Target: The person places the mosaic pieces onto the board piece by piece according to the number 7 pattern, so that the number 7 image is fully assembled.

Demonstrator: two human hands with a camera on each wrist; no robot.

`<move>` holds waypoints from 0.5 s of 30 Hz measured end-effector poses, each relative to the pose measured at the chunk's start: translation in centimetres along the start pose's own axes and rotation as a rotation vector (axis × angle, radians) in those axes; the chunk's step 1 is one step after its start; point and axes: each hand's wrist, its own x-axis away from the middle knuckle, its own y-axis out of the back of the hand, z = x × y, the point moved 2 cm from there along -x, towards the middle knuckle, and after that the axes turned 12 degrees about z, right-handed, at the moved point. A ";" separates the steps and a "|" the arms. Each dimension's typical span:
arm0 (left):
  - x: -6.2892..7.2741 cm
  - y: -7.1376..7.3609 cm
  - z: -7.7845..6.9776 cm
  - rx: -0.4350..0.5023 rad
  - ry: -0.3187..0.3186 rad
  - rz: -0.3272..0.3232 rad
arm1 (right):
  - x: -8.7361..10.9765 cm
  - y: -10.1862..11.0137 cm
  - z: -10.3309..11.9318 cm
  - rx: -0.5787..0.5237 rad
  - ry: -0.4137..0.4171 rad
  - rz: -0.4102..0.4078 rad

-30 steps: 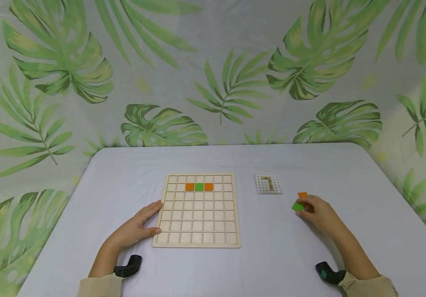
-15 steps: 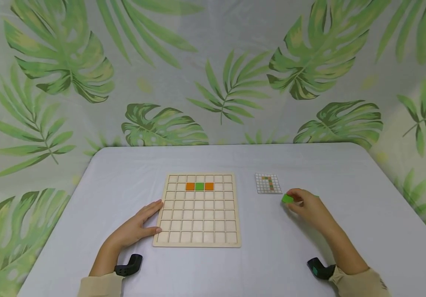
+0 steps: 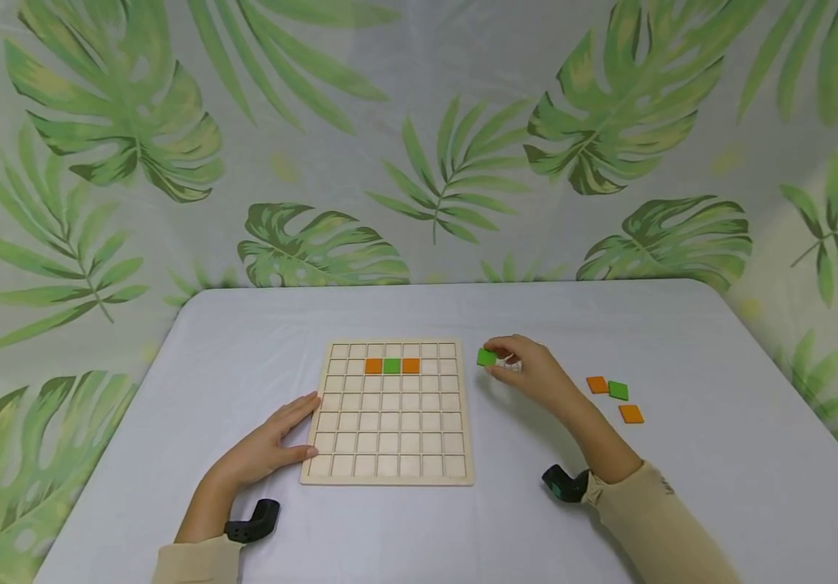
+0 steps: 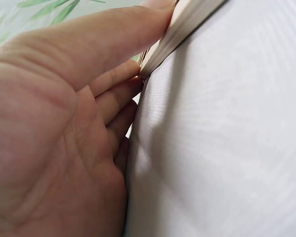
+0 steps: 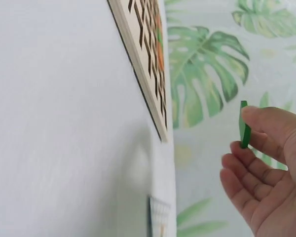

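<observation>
A wooden grid board [image 3: 387,422] lies on the white table, with an orange tile [image 3: 374,367], a green tile [image 3: 393,367] and another orange tile [image 3: 410,366] side by side in its second row. My left hand [image 3: 265,442] rests at the board's left edge, thumb and fingertips touching the frame; the left wrist view shows the thumb on the rim [image 4: 163,42]. Just right of the board, my right hand [image 3: 531,369] pinches a green square tile [image 3: 487,358] between thumb and fingers, above the table. In the right wrist view that tile [image 5: 244,124] appears edge-on.
To the right lie an orange tile [image 3: 597,384], a green tile [image 3: 618,391] and a second loose orange tile [image 3: 631,414]. A gridded pattern card [image 3: 512,367] is mostly hidden behind my right hand. Behind the table hangs a leaf-print cloth [image 3: 448,178].
My right hand has carried the green tile leftward from the loose tiles toward the board, now covering most of the card. Those loose tiles are uncovered. My left hand has stayed put.
</observation>
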 end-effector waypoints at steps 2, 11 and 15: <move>0.0 0.0 0.0 0.004 -0.001 0.002 | -1.0 -0.6 0.5 -0.011 0.009 0.004; 0.0 0.0 0.1 0.020 0.004 0.006 | -4.6 -4.3 1.3 -0.074 0.052 0.093; 0.0 0.0 0.2 0.020 0.009 0.005 | -5.5 -5.7 1.5 -0.114 0.077 0.152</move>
